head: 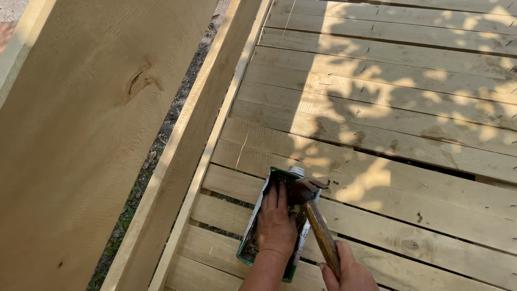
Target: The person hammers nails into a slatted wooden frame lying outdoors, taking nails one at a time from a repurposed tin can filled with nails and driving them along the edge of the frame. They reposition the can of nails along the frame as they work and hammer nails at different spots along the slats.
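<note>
Right hand point(350, 272): fingers wrapped around hammer point(318, 221) handle, head over carton.
Left hand point(276, 223): fingers together, reaching into cut-open carton point(258, 226), perhaps for nails.
Carton's place: on slatted wooden deck point(409, 134).
Next: pinching one piece free.

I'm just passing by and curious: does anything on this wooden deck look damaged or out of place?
Yes. The green-edged carton lying on the slats has been cut open along its side. The left hand reaches inside it while the right hand holds a hammer. Some boards show dark stains.
</note>
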